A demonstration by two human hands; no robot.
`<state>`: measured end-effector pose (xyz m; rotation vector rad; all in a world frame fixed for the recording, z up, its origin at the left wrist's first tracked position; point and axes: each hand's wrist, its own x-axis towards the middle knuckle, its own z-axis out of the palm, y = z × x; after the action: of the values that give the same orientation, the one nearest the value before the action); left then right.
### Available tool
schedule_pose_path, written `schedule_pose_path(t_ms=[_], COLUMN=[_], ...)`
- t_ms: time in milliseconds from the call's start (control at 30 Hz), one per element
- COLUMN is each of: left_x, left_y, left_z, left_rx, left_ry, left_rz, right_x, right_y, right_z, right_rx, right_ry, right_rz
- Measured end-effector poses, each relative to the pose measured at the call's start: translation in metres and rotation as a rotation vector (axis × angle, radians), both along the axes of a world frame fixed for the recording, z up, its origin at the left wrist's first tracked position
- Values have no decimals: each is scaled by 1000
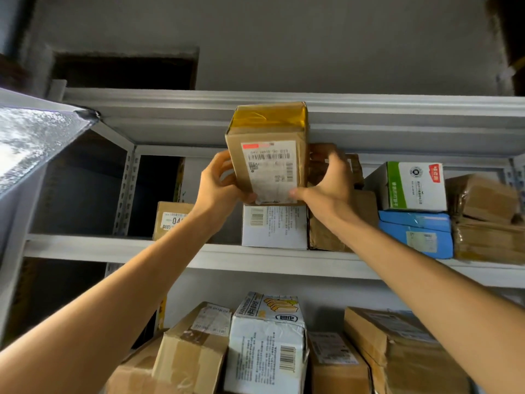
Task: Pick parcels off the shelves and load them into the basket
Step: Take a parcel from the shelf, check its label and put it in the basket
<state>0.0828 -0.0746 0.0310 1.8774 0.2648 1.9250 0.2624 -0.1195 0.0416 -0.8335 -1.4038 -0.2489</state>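
As the brown parcel [267, 155] stands upright at 12 o'clock from the white box [274, 226], the left hand [218, 186] curls its fingers round its 8 o'clock corner and the right hand [329, 180] grips its 4 o'clock corner.

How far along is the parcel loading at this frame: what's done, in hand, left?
Done: cannot be judged, no basket in view. In hand: left hand and right hand grip a taped brown parcel raised before the top shelf. Left: loading it; white box, blue box and others sit shelved.
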Motion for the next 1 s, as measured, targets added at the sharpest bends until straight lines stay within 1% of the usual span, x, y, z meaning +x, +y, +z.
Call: schedule_pose_path(t_ms=[67, 167, 233, 300, 400, 433, 500, 567, 633, 667, 733, 767, 833, 900, 933, 1000], left_x=[-1, -2, -3, -1, 12, 17, 23, 19, 10, 5, -5, -8, -11, -11, -11, -11], left_y=[-3, -9, -14, -22, -34, -35, -36, -33, -29, -26, -25, -26, -26, -28, -31, -35], left_z=[-3, -5, -7, -12, -19, -20, -17, -10, -5, -3, -1, 2, 10, 17, 19, 24], left_rx=[26, 41, 83, 159, 369, 426, 475, 469, 417, 370, 247, 164, -20, -179, -236, -278], left_ry=[-23, -19, 3, 45, 192, 221, 201, 139, 110, 91, 8, -48, -155, -228, -262, -304], left_rz=[-13, 6, 127, 312, 427, 476, 596, 676, 695, 630, 369, 232, 52, -8, -18, -25], right_x=[-3, -6, -5, -3, -5, -7, -11, -12, -10, -10, -11, -11, -11, -16, -19, -24], right_y=[-1, -3, -5, -6, -1, 2, 5, 8, 6, 3, -3, -7, -14, -17, -18, -21], right_z=[-1, 3, 8, 12, 14, 13, 9, 5, 4, 5, 9, 11, 16, 23, 27, 33], right_rx=[38, 1, -63, -150, -254, -275, -302, -313, -292, -261, -145, -74, 54, 170, 211, 246], right_ry=[25, 55, 127, 290, 518, 559, 577, 545, 530, 510, 413, 327, 60, -189, -244, -215], right_rz=[60, 221, 355, 492, 601, 657, 737, 735, 740, 744, 727, 695, 522, 299, 228, 186])
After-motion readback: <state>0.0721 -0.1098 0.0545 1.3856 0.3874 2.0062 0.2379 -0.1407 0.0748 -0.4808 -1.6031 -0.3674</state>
